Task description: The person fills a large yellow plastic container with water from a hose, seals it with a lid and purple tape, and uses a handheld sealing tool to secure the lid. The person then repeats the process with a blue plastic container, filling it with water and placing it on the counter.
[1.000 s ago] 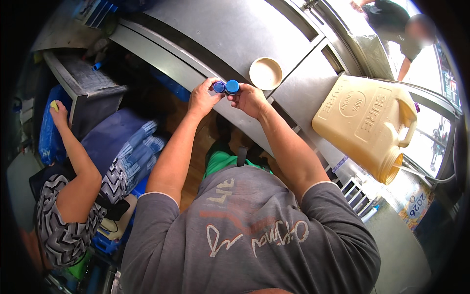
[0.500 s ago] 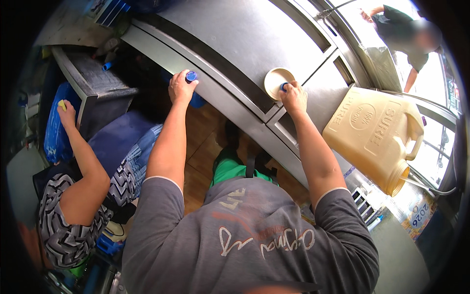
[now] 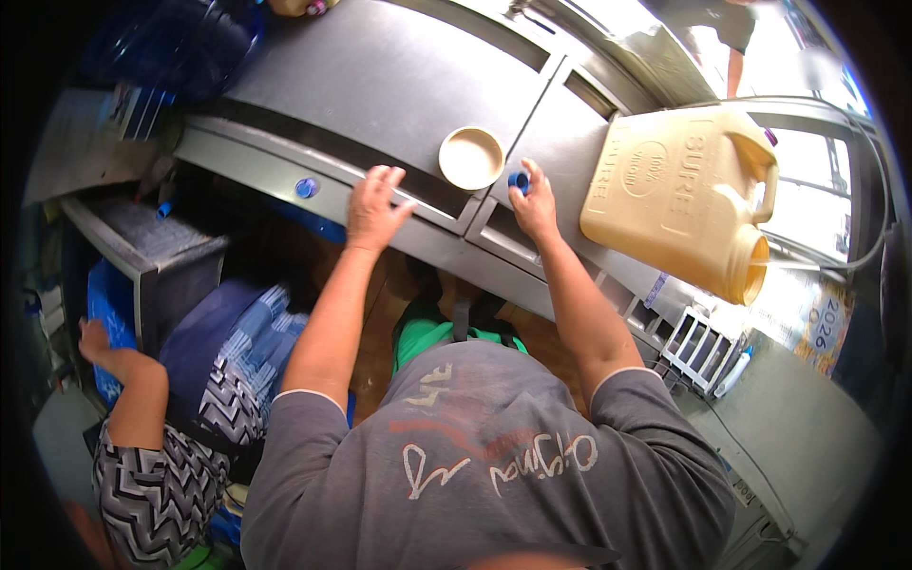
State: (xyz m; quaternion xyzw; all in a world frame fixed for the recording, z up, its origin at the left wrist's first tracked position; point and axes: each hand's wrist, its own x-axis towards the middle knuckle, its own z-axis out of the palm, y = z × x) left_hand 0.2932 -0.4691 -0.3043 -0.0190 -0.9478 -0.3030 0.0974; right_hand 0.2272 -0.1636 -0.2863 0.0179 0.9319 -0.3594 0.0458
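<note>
My left hand hovers over the front rail of the metal counter, fingers apart and holding nothing. A blue round cap or small bottle top stands on the rail to its left, apart from it. In my right hand, a small blue cap is held between thumb and fingers, its dark hollow side partly showing. Just left of that hand, a round cream-coloured tub rests on the counter top, not touched by either hand.
A big cream plastic jug lies on its side at the right, mouth toward me. A white rack sits below it. Another person's arm is at the left, beside a dark wooden cabinet. A large blue water bottle stands far left.
My left hand has let go of the blue cap on the rail and moved right, opening. My right hand has drawn the small blue cap away from the tub. The view has shifted.
</note>
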